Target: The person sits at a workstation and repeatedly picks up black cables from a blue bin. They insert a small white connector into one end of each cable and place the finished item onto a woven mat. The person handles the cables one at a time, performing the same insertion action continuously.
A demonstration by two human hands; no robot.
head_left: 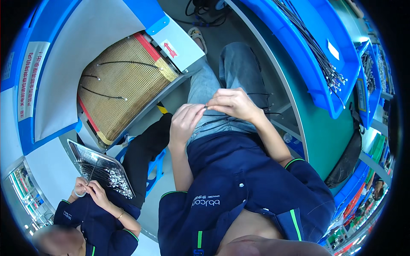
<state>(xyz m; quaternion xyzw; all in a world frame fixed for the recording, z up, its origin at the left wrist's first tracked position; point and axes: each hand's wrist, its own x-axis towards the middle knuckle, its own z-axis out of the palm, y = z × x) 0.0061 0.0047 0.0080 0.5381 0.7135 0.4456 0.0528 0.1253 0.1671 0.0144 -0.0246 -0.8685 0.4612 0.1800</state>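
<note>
My left hand [186, 123] and my right hand [232, 104] meet above my lap, fingertips nearly touching. Both are closed in a pinch around the small end of a thin black cable; the exact part between the fingertips is mostly hidden. More thin black cables [213, 123] lie across my jeans below the hands. Several cable ends [273, 113] stick out past my right wrist; whether my right hand holds any of those I cannot make out.
On the left, a mesh conveyor belt [124, 85] carries black cables out of a white and blue machine [188, 47]. A seated co-worker handles cable over a metal tray [124, 170]. At right, blue bins [294, 47] of cables stand on a green table [316, 141].
</note>
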